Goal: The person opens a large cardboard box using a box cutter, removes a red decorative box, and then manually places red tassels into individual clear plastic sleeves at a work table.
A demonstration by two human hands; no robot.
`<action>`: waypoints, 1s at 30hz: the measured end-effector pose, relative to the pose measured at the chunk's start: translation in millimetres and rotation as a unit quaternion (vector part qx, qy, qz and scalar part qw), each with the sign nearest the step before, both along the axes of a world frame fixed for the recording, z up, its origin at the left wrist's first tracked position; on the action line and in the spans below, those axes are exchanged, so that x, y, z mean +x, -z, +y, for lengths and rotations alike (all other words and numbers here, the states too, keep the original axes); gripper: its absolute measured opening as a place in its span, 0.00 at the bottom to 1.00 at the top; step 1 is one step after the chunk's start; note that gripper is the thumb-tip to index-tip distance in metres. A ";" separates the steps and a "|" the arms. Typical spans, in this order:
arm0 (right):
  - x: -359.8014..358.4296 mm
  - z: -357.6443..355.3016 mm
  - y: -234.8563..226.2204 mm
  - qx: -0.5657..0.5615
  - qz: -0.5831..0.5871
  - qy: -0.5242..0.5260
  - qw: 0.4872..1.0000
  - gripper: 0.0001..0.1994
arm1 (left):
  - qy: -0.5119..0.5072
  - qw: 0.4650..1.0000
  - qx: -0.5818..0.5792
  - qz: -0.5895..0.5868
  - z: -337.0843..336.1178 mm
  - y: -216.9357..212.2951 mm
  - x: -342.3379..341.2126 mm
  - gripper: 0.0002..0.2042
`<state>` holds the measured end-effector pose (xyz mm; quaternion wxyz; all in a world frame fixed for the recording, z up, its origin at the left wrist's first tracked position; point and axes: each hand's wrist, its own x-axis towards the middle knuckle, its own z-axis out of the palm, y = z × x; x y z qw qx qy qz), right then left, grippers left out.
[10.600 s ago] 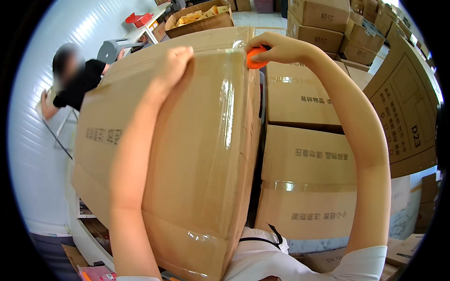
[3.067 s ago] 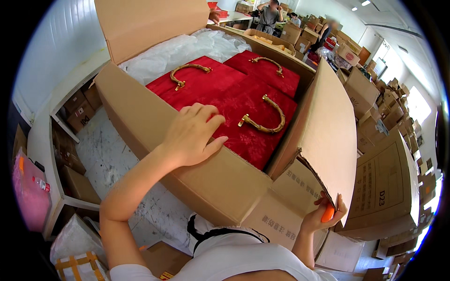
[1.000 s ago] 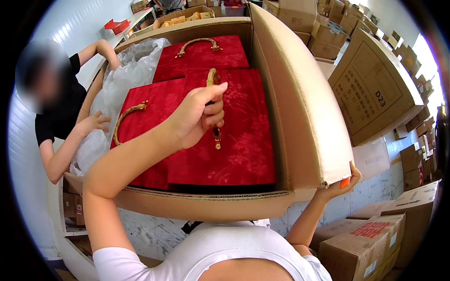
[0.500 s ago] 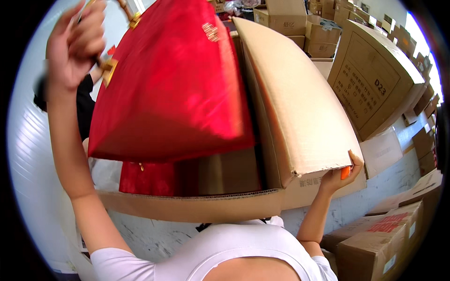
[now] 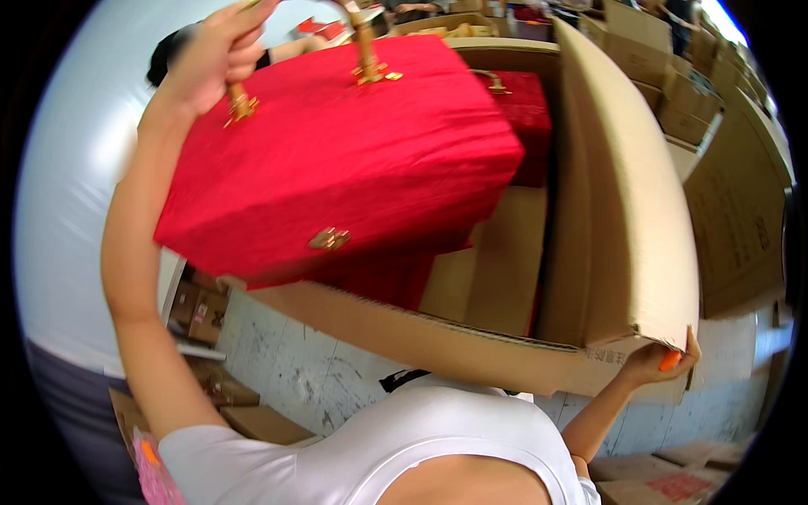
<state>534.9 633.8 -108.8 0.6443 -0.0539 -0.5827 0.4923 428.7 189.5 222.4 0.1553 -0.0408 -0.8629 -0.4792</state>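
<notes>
My left hand [image 5: 206, 63] is closed round the curved handle [image 5: 364, 38] of a red fabric-covered case [image 5: 353, 143]. Gold fittings join the handle to its top, and a gold clasp [image 5: 329, 238] sits on the near side. The case hangs tilted over an open cardboard carton [image 5: 379, 324], hiding part of its inside. Another red case [image 5: 526, 118] with a gold-fitted handle stands in the carton's far end. At the near right corner, my right hand [image 5: 661, 364] grips the carton's raised flap [image 5: 644, 194]. A small orange object [image 5: 670, 360], of unclear kind, shows at its fingers.
Stacked cartons [image 5: 644, 50] fill the far right, with a large carton [image 5: 741, 202] close beyond the flap. More boxes [image 5: 261, 423] lie low on the left. Another person's arm [image 5: 295, 49] reaches in behind the case. A white sheet-like wall [image 5: 67, 194] runs along the left.
The red case has tipped so its handled top and clasp face me. My view has shifted left, showing more of the carton's inside and the second case. My right hand stays at the flap.
</notes>
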 end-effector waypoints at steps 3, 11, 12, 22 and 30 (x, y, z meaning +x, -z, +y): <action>4.3 4.5 3.1 -0.007 -0.024 -0.012 1.000 0.09 | 0.121 0.992 0.031 -0.024 -2.2 -8.0 3.8 0.13; 8.7 1.3 -3.2 -0.006 -0.062 -0.008 0.998 0.09 | 0.091 0.992 0.076 -0.050 -3.6 4.8 -2.7 0.09; 8.9 2.0 -2.7 -0.012 -0.064 -0.012 0.998 0.09 | 0.096 0.991 0.078 -0.045 -8.0 5.5 -4.0 0.09; 8.4 -7.2 -12.0 -0.022 -0.053 -0.008 0.998 0.07 | 0.126 0.991 0.022 -0.047 -34.6 14.5 -14.7 0.15; 9.5 -7.9 -8.5 -0.002 -0.064 0.014 0.998 0.10 | 0.157 0.985 -0.020 -0.064 -53.4 30.4 -3.8 0.17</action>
